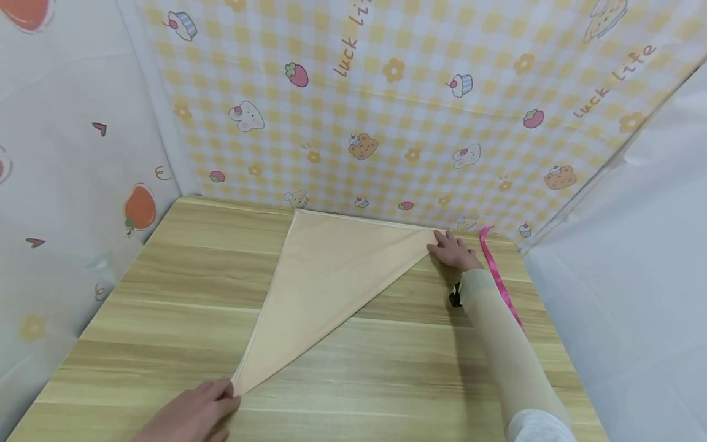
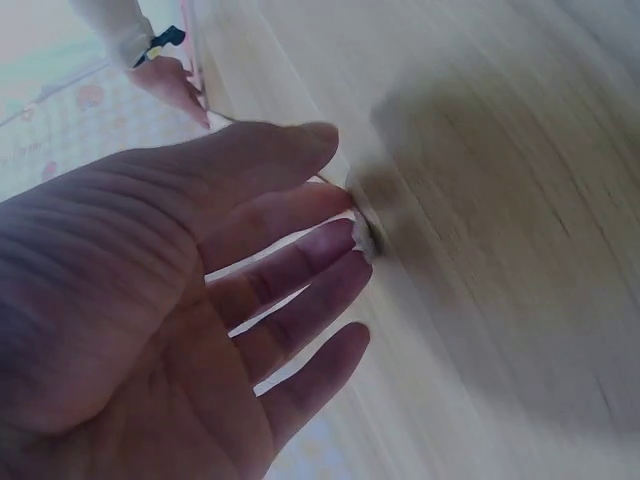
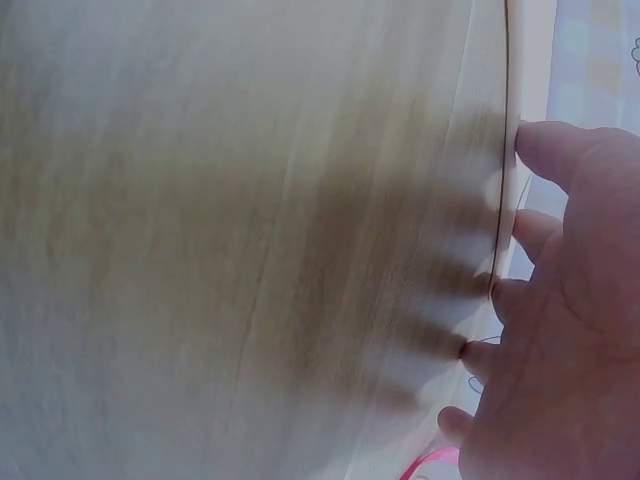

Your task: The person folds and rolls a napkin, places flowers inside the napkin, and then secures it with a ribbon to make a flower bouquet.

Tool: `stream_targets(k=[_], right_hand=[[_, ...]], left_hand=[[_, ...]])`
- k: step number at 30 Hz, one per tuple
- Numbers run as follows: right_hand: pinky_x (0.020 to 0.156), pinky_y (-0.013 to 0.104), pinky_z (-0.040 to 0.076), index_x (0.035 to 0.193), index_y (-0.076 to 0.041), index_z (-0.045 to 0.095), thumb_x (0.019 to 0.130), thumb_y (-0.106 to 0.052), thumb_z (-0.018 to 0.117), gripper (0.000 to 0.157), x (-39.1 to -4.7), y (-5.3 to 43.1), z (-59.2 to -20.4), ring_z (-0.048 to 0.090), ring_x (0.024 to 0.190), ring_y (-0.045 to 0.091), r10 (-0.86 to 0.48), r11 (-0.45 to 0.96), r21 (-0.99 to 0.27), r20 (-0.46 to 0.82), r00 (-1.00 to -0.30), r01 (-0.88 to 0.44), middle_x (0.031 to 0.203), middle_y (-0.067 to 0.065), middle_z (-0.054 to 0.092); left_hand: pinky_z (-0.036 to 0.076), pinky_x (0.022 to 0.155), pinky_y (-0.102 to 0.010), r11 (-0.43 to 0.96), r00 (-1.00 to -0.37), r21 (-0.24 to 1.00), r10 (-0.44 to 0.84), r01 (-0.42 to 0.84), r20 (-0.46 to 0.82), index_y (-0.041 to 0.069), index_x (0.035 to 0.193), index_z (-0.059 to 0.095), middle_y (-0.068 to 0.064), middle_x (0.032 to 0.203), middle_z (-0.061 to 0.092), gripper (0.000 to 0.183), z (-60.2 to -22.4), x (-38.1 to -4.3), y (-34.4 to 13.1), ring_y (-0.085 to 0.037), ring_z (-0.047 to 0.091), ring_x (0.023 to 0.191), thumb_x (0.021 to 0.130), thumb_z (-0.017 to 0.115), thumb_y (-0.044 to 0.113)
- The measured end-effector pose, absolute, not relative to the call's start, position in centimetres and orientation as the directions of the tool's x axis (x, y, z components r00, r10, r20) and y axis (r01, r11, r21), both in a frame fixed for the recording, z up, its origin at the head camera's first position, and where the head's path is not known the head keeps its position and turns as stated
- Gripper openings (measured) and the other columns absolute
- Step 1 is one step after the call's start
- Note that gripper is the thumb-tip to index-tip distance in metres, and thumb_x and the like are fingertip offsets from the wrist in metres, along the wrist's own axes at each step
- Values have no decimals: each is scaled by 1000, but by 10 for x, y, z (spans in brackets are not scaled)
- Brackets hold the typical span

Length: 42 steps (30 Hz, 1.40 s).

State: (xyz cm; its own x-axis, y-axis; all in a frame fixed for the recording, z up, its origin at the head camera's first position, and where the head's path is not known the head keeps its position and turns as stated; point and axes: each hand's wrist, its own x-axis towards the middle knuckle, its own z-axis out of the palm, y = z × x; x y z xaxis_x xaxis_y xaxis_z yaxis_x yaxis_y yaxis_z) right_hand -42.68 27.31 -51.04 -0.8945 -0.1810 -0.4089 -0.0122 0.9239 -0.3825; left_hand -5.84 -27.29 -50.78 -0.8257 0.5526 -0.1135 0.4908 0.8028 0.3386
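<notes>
A peach cloth (image 1: pixel 320 276) lies flat on the wooden table in a triangle, its two shorter sides edged with a pale hem and its long side facing the person. At its near corner, the left hand (image 1: pixel 193 408) touches the fabric with its fingertips. The left wrist view shows this hand (image 2: pixel 230 260) with fingers nearly straight and the thumb apart from them, a bit of cloth corner (image 2: pixel 362 235) at the fingertips. Over at the far right corner, the right hand (image 1: pixel 454 250) rests with spread fingers on the cloth. Its fingertips (image 3: pixel 535 230) reach the cloth's edge in the right wrist view.
A pink ribbon (image 1: pixel 499 282) runs along the table's right side, beside the right forearm. Behind the wooden table (image 1: pixel 386 380) rises a yellow checked backdrop (image 1: pixel 331 110). White sheets hang at the left (image 1: pixel 72 184) and right (image 1: pixel 624 258).
</notes>
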Motion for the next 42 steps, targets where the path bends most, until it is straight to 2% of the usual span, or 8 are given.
stream_targets(k=[6, 12, 17, 25, 31, 34, 37, 42], right_hand=[[118, 87, -5, 174, -14, 7, 112, -57, 35, 80, -419, 277, -514, -9, 161, 59, -216, 908, -417, -380, -899, -42, 178, 27, -10], [117, 89, 7, 172, -9, 22, 112, -51, 41, 75, -403, 244, -501, 6, 162, 59, -269, 886, -437, -218, -938, -153, 178, 27, 7], [121, 85, 9, 166, -9, 38, 113, -44, 47, 64, -383, 201, -484, 13, 163, 53, -329, 868, -442, -171, -929, -226, 178, 25, 16], [123, 79, 18, 158, -14, 52, 111, -43, 53, 55, -334, 142, -478, 24, 162, 48, -503, 799, -452, -142, -852, -397, 177, 22, 23], [127, 68, 23, 154, -20, 57, 111, -45, 53, 50, -290, 99, -475, 27, 165, 34, -644, 721, -458, -167, -746, -520, 176, 14, 31], [128, 64, 24, 154, -24, 58, 111, -50, 51, 50, -274, 80, -474, 26, 165, 27, -690, 693, -470, -210, -693, -547, 176, 7, 33], [127, 63, 27, 154, -28, 58, 111, -53, 50, 50, -265, 65, -474, 31, 163, 25, -713, 685, -459, -259, -652, -566, 175, 3, 36], [128, 67, 27, 156, -33, 55, 111, -54, 52, 50, -261, 58, -479, 33, 163, 26, -693, 716, -432, -349, -631, -548, 176, -4, 33]], left_hand=[[45, 62, -26, 775, -827, 341, 563, 532, 9, 26, 101, 67, 14, 98, 56, 35, -507, -61, -280, -1, 47, 81, 78, 89, 10], [45, 62, -25, 768, -818, 314, 572, 558, 53, 26, 105, 64, 15, 96, 54, 48, -505, -64, -279, -1, 45, 80, 75, 83, -6], [47, 64, -27, 785, -824, 290, 566, 547, 24, 27, 100, 61, 16, 93, 52, 47, -502, -65, -278, -2, 45, 81, 75, 82, -7], [41, 59, -24, 769, -819, 300, 567, 565, 88, 27, 86, 58, 19, 84, 48, 41, -500, -67, -279, 4, 39, 73, 73, 85, -1], [44, 60, -26, 796, -834, 293, 552, 529, 3, 28, 81, 65, 19, 86, 52, 31, -488, -73, -276, 3, 42, 71, 79, 87, 5], [44, 63, -28, 804, -827, 258, 561, 535, -33, 30, 77, 66, 19, 86, 50, 32, -480, -79, -272, 2, 41, 73, 77, 85, 4], [37, 64, -26, 791, -803, 224, 593, 570, -51, 32, 72, 59, 20, 81, 41, 33, -474, -82, -268, 1, 34, 73, 75, 84, 10], [28, 65, -23, 751, -769, 205, 639, 627, 8, 32, 68, 45, 19, 77, 27, 45, -471, -84, -262, 1, 24, 71, 70, 77, 0]])
